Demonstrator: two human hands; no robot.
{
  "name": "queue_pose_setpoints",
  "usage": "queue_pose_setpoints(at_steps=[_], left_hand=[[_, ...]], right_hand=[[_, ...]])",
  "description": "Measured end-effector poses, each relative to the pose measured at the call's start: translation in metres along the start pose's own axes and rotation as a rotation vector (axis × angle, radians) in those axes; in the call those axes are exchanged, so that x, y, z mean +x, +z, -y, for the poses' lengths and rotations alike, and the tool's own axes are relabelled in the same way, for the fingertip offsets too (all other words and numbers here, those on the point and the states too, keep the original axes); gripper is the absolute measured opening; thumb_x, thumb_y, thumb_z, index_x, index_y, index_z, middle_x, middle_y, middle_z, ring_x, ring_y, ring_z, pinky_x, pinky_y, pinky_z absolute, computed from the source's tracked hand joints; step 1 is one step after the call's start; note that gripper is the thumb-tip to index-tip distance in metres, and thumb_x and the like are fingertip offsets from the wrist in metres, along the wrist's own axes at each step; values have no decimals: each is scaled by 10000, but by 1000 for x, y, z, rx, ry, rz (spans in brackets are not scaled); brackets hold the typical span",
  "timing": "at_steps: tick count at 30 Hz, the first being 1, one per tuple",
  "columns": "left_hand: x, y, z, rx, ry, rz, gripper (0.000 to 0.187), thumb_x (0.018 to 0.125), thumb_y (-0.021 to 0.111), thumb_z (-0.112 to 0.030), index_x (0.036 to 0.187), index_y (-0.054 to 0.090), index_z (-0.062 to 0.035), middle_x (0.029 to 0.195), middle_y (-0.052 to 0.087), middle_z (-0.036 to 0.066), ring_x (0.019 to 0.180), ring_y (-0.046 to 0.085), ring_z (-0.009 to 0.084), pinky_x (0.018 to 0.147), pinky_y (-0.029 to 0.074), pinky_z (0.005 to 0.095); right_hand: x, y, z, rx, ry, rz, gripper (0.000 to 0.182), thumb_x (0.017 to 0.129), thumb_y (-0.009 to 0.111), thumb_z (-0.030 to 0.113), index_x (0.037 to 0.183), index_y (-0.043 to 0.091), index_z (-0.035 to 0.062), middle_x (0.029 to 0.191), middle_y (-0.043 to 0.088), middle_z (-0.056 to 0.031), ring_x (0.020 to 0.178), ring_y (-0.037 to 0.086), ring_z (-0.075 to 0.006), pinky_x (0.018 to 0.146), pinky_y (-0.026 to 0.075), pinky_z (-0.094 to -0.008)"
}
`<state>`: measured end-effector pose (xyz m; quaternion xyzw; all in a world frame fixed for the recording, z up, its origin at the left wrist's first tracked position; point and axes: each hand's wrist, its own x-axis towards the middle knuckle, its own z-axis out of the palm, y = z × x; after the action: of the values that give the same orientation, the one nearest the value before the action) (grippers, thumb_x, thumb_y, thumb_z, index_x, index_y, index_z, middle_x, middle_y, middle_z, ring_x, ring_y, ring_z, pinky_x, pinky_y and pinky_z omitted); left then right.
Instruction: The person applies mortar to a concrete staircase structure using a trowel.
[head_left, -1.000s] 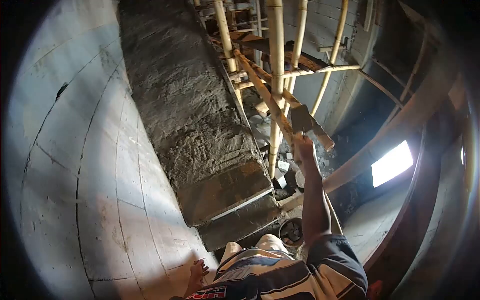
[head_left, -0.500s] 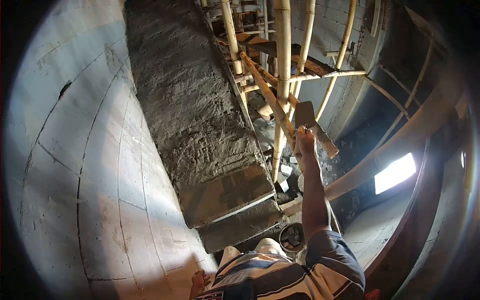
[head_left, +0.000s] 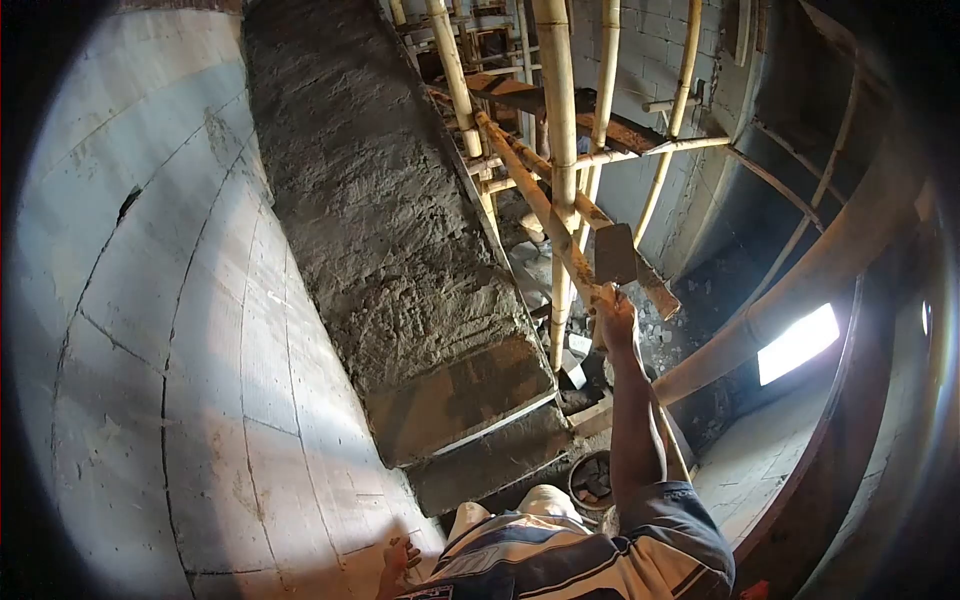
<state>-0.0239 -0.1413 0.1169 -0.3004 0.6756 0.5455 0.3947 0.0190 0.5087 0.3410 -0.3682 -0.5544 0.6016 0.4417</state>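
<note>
My right hand (head_left: pixel 617 312) is closed round the handle of a trowel (head_left: pixel 615 254), arm stretched forward over the right side of the slope. The flat trowel blade overlaps the bamboo poles in this view. Low on the left, my left hand (head_left: pixel 403 555) is close to the block wall (head_left: pixel 230 400), its fingers loosely bent and apart, with nothing seen in them. Between the wall and the bamboo runs a sloping strip of rough grey mortar (head_left: pixel 400 230). At its near end lies a smoother step (head_left: pixel 460 400), with another step (head_left: pixel 490 458) below it.
Bamboo poles (head_left: pixel 562 100) stand along the slope's right edge, crossed by a diagonal bamboo pole (head_left: pixel 540 205). Beside my knees sits a round bucket (head_left: pixel 590 478) with dark lumps inside. Rubble (head_left: pixel 655 340) covers the ground below. A thick pole (head_left: pixel 720 350) crosses on the right.
My right hand and the trowel have shifted slightly down in view, and the blade has turned a little. The view itself has moved slightly. My left hand stays near the wall.
</note>
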Motion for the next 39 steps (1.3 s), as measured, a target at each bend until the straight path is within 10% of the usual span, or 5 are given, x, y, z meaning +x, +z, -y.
queue_pose_setpoints(at_steps=[11,14,17,30,39], left_hand=[[-13,-10,-14,167,-43,-65,113,856,588,-223,852,545,-119,686,510,35,591,604,205,474,532,376],[-24,-9,-29,243,-17,-128,151,867,571,-240,851,572,-89,705,563,59,622,607,192,524,531,360],[-27,-3,-45,328,75,-104,193,865,565,-264,900,570,-74,751,580,69,644,607,196,547,520,355],[5,30,-54,672,462,-129,322,846,584,-370,894,629,-54,768,628,82,681,588,193,585,503,355],[-35,58,-20,290,-5,-91,491,834,638,-298,1245,452,-105,977,606,69,771,617,182,549,498,304]], right_hand=[[-83,-31,-12,33,124,-36,319,770,615,165,1053,513,56,774,559,-27,654,565,-117,563,451,-279],[-96,-32,-11,-309,-69,-179,547,746,552,254,1206,446,-21,947,593,-268,849,585,-430,745,469,-467],[-105,-37,6,-441,62,-159,567,745,560,280,1210,451,-28,959,596,-271,857,589,-431,753,474,-461],[-133,-40,-18,-407,-37,-17,461,762,586,216,1170,515,14,792,579,-108,711,547,-166,649,458,-319],[-183,-47,-140,-439,274,386,177,762,614,93,921,554,44,702,514,-4,616,475,-100,548,416,-287]])
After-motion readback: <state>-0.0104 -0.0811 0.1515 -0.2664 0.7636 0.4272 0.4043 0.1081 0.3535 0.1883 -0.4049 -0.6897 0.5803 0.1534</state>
